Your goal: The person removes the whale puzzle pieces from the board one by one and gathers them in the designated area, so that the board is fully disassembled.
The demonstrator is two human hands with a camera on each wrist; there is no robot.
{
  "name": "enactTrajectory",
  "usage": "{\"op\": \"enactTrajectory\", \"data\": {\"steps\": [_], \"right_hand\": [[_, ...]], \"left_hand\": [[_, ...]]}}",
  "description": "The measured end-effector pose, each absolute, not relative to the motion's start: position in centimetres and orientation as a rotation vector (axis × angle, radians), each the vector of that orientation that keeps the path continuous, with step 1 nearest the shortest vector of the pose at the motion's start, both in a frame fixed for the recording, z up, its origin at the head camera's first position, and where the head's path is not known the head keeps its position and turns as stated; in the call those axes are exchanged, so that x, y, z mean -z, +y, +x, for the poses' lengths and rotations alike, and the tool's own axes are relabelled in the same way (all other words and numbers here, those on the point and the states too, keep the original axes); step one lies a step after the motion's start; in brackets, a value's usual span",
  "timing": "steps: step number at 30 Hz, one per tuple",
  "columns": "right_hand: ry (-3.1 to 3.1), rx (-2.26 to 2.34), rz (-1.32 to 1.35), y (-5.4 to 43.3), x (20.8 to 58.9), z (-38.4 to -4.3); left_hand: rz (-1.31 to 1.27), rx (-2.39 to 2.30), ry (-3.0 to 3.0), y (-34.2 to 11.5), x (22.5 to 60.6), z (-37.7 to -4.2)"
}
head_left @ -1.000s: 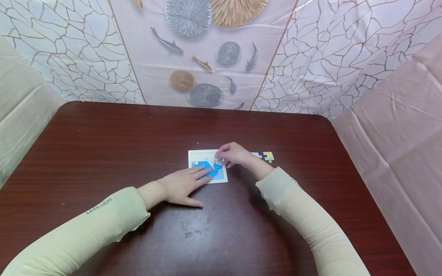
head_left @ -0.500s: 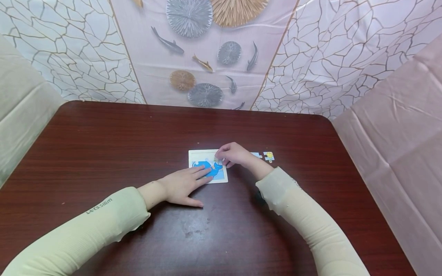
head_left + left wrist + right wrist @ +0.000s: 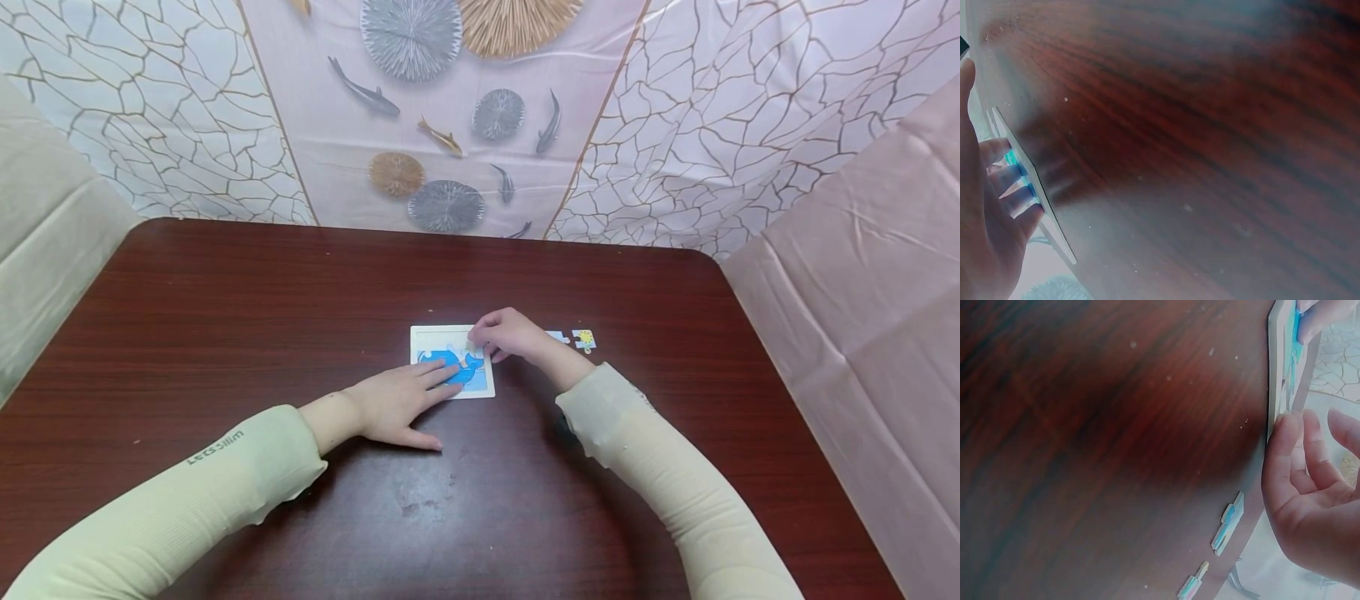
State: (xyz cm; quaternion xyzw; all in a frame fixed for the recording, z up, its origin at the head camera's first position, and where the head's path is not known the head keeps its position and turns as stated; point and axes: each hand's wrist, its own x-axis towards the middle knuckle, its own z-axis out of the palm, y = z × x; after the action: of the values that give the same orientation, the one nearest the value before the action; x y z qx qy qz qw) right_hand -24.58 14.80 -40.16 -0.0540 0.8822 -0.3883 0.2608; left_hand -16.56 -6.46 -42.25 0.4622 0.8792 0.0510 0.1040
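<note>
Puzzle [image 3: 477, 382] lies on the table [image 3: 525, 500], loose pieces [image 3: 584, 339] to its right; I see hardly any shift over the last second, so I judge the corner work unfinished. The left hand [image 3: 393, 404] rests spread across it, gripping nothing; the right hand [image 3: 510, 335] bends its fingers at the far right corner (pinching or not, I can't tell).

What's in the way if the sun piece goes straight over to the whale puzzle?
Two things: another loose puzzle piece lies just left of the sun piece, and beyond it the right hand covers the upper right corner of the whale puzzle.
</note>
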Motion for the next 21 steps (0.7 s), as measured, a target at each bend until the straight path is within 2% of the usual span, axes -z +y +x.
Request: {"op": "enactTrajectory", "data": {"steps": [21], "right_hand": [[2.373, 1.093, -0.134, 14.95, 40.2, -24.3]], "left_hand": [[1.349, -0.157, 2.583, -6.52, 42.22, -16.56]]}}
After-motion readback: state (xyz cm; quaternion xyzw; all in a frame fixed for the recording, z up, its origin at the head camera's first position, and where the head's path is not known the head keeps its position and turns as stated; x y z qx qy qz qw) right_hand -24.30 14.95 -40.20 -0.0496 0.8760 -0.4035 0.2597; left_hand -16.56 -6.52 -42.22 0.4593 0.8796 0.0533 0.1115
